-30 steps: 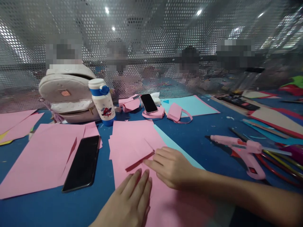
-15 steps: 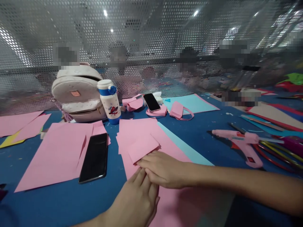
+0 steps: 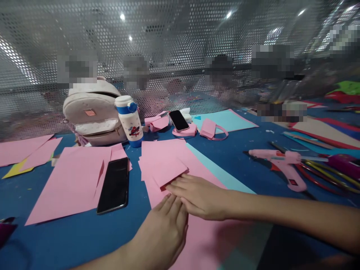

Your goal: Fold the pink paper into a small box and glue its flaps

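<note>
A small folded piece of pink paper (image 3: 170, 170) lies on a larger stack of pink sheets (image 3: 159, 150), its far flap slightly raised. My right hand (image 3: 201, 195) rests flat across its near edge, fingers stretched out and pressing down. Close against it, my left hand (image 3: 165, 230) has its fingers together and bent down at the paper's near end. The two hands touch at the fingertips, and they hide the near part of the folded piece. Beneath the stack a light blue sheet (image 3: 216, 170) shows along the right side.
To the left lie more pink sheets (image 3: 67, 180) and a black phone (image 3: 114, 185). Behind stand a white backpack (image 3: 92, 112) and a bottle (image 3: 131, 123). Another phone (image 3: 179, 120) leans near small pink paper bags (image 3: 208, 129). A pink glue gun (image 3: 281, 163) lies right, beside scissors (image 3: 329, 174).
My right hand has shifted slightly right along the folded paper's near edge. My left hand stays beside it. The view has turned a little.
</note>
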A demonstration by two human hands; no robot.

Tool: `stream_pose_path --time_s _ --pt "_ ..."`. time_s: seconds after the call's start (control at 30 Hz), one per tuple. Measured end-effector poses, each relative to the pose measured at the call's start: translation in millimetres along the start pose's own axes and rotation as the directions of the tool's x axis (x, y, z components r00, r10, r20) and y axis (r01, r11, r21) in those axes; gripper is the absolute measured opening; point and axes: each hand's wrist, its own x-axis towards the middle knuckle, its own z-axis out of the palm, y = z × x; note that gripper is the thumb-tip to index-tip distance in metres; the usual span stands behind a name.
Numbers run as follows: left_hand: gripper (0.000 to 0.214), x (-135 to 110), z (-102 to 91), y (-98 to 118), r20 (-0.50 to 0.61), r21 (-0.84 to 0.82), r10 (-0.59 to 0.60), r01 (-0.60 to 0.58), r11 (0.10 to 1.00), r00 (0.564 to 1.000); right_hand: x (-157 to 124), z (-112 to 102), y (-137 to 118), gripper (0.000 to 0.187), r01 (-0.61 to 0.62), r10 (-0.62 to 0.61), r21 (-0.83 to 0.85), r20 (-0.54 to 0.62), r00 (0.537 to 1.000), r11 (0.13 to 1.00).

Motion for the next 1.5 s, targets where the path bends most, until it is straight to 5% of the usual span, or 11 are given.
stream_pose_path --time_s 0.53,0.8,1.03,1.23,1.5 --pt "0.045 4.7 -7.9 -9.0 0.059 0.057 0.039 -0.043 0.997 0.997 -9.6 -10.1 21.4 0.055 0.031 -0.036 0.118 0.045 0.998 0.993" --pt "0.057 2.0 -0.7 -10.9 0.137 0.061 -0.065 0.057 0.996 0.988 -11.3 -10.0 25.8 0.05 0.007 -0.007 0.062 0.0 1.0 0.998" --pt "0.061 6.1 4.6 -14.2 0.15 0.036 -0.101 0.096 0.995 0.984 -14.8 -9.4 33.0 0.05 0.08 -0.083 -0.094 -0.028 0.996 0.992" --pt "0.063 8.4 3.3 -16.1 0.14 0.044 -0.089 0.084 0.996 0.986 -20.3 -3.0 30.0 0.053 0.024 -0.069 -0.324 -0.127 0.99 0.946" --pt "0.06 12.3 0.2 -13.8 0.192 0.039 -0.129 0.124 0.992 0.973 -16.9 5.3 28.7 0.038 0.079 -0.232 -0.504 -0.249 0.94 0.86"
